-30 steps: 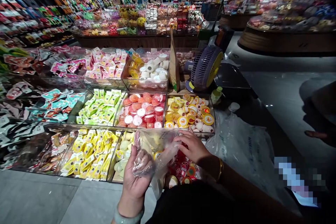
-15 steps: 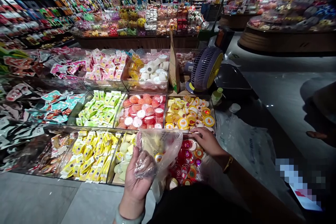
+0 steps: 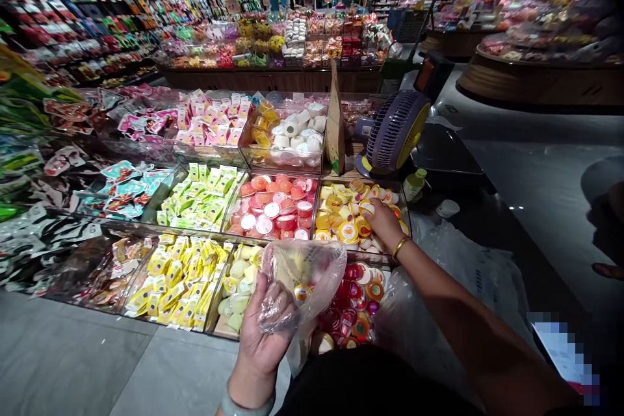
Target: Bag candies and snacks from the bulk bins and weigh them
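My left hand [image 3: 270, 325] is closed round the gathered edge of a clear plastic bag [image 3: 322, 279], held over the front bins. A yellow-lidded jelly cup [image 3: 303, 292] shows through the thin plastic. My right hand [image 3: 385, 224] reaches into the bin of yellow jelly cups [image 3: 348, 232], palm down. Its fingertips are bent against a yellow jelly cup [image 3: 366, 207] at the bin's right side; the hand partly covers the cups beneath. Left of that bin lie pink-red jelly cups [image 3: 272, 210]. Dark red jelly cups [image 3: 358, 292] fill the bin below the right hand.
Clear dividers separate bins of yellow packets [image 3: 182, 279], green packets [image 3: 202, 195] and white cups [image 3: 297, 133]. A fan [image 3: 396, 130] stands behind, near a small green bottle [image 3: 414, 184]. Loose plastic bags [image 3: 468, 266] lie on the right. Another person's hand [image 3: 607, 270] shows at the far right.
My right hand has moved forward from the bin's front edge onto the yellow jelly cups. My left hand still holds the bag. The whole view has shifted slightly.
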### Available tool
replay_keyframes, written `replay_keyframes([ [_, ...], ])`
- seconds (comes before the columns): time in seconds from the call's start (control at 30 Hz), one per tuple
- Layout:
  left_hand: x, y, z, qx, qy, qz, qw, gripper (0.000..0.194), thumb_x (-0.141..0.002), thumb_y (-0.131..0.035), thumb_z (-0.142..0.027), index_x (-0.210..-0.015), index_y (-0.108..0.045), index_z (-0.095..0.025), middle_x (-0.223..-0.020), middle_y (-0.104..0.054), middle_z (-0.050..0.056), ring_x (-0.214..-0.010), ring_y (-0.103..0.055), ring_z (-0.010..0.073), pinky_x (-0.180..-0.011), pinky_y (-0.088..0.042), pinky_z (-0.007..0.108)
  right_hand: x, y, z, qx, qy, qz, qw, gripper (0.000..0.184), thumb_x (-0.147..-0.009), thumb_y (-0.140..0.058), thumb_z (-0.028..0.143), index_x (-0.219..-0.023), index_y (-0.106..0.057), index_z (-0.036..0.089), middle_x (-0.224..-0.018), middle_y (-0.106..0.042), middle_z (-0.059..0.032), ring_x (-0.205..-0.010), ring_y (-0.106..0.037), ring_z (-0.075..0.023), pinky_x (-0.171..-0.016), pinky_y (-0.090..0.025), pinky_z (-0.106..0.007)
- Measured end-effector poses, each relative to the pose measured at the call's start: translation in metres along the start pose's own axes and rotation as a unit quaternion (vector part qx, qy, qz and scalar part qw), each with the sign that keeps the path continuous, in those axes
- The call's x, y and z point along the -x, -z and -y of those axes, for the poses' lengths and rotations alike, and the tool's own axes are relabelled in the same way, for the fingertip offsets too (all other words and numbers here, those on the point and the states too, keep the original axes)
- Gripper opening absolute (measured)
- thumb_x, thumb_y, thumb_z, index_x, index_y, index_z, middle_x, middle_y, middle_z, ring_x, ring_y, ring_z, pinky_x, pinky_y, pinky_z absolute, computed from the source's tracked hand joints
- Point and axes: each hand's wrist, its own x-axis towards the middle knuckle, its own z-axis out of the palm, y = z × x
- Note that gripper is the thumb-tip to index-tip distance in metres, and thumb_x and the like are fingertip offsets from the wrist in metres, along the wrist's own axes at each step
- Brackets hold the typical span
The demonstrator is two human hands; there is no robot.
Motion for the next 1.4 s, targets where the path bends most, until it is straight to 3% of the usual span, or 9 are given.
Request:
replay_keyframes([
  [0.2,0.003,-0.001,-0.001,0.018,0.004,-0.003,1.0,0.027,-0.103,-0.036,-0.024,-0.107,-0.063,-0.022,-0.051,-0.033,-0.008,-0.041,-0.042,0.006,-0.04,-0.026,0.015,0.002,0.003,0.0,-0.008,-0.015,-0.019,1.0,0.04,-0.083,-0.065,0.03,-0.121,-0.058,0.018,-0.116,-0.068,-0.013,-0.099,-0.064,-0.0268,-0.086,-0.05,-0.037],
  [0.37,0.0,-0.003,0.001,0.03,0.016,-0.012,0.999,0.03,-0.103,-0.036,-0.026,-0.091,-0.062,-0.019,-0.05,-0.03,-0.008,-0.039,-0.039,0.0057,-0.04,-0.026,0.016,0.015,0.021,0.034,-0.234,-0.018,-0.069,0.97,0.04,-0.077,-0.068,0.039,-0.111,-0.057,0.02,-0.107,-0.067,-0.0089,-0.07,-0.061,-0.0184,-0.065,-0.051,-0.032],
  [0.57,-0.003,-0.002,0.003,0.012,0.016,-0.014,1.0,0.025,-0.101,-0.045,-0.028,-0.081,-0.057,-0.018,-0.05,-0.029,-0.009,-0.039,-0.035,0.0047,-0.039,-0.024,0.015,0.081,0.045,0.115,-0.417,0.075,0.15,0.893,0.035,-0.079,-0.067,0.039,-0.109,-0.056,0.026,-0.103,-0.067,-0.0038,-0.082,-0.065,-0.0193,-0.071,-0.056,-0.032],
  [0.67,-0.003,-0.001,0.003,0.01,0.014,-0.012,1.0,0.026,-0.102,-0.042,-0.028,-0.083,-0.058,-0.018,-0.05,-0.028,-0.009,-0.039,-0.034,0.0047,-0.039,-0.024,0.015,0.111,0.044,0.143,-0.349,0.134,0.229,0.899,0.029,-0.08,-0.069,0.035,-0.108,-0.061,0.029,-0.096,-0.071,-0.0034,-0.081,-0.068,-0.0245,-0.071,-0.057,-0.037],
  [0.77,-0.002,-0.002,0.001,0.017,0.009,-0.016,1.0,0.029,-0.104,-0.036,-0.025,-0.089,-0.061,-0.018,-0.05,-0.03,-0.009,-0.039,-0.037,0.0053,-0.039,-0.025,0.015,0.125,0.028,0.155,-0.255,0.19,0.221,0.922,0.028,-0.078,-0.07,0.027,-0.105,-0.067,0.032,-0.094,-0.074,-0.0041,-0.084,-0.07,-0.0288,-0.075,-0.058,-0.039],
  [0.97,0.003,-0.001,-0.01,0.008,-0.014,-0.03,0.999,0.036,-0.104,-0.034,-0.027,-0.08,-0.059,-0.017,-0.049,-0.034,-0.007,-0.039,-0.039,0.006,-0.038,-0.028,0.016,0.132,0.003,0.16,-0.254,0.247,0.245,0.902,0.044,-0.082,-0.064,0.019,-0.121,-0.066,0.038,-0.115,-0.072,0.0015,-0.089,-0.072,-0.026,-0.086,-0.059,-0.037],
  [1.13,0.004,-0.001,-0.019,0.011,-0.016,-0.019,1.0,0.043,-0.102,-0.04,-0.028,-0.062,-0.049,-0.016,-0.048,-0.027,-0.008,-0.037,-0.034,0.0047,-0.038,-0.026,0.015,0.121,0.02,0.157,-0.29,0.243,0.222,0.899,0.027,-0.086,-0.061,0.018,-0.104,-0.074,0.033,-0.106,-0.075,-0.0006,-0.098,-0.07,-0.0249,-0.091,-0.056,-0.037],
  [1.27,0.002,-0.002,-0.023,0.004,-0.04,0.007,0.999,0.036,-0.104,-0.033,-0.029,-0.086,-0.062,-0.018,-0.048,-0.021,-0.01,-0.034,-0.026,0.0044,-0.036,-0.021,0.014,0.096,0.041,0.133,-0.329,0.19,0.149,0.913,0.019,-0.089,-0.058,0.026,-0.1,-0.074,0.025,-0.102,-0.075,-0.0035,-0.096,-0.068,-0.0217,-0.089,-0.053,-0.038],
  [1.4,0.0,-0.003,-0.025,0.015,-0.04,0.019,0.999,0.036,-0.105,-0.031,-0.031,-0.095,-0.063,-0.02,-0.048,-0.018,-0.011,-0.033,-0.024,0.0044,-0.035,-0.019,0.014,0.073,0.052,0.092,-0.339,0.067,0.089,0.934,0.023,-0.085,-0.061,0.037,-0.098,-0.072,0.02,-0.095,-0.074,-0.0048,-0.086,-0.067,-0.0197,-0.08,-0.053,-0.034],
])
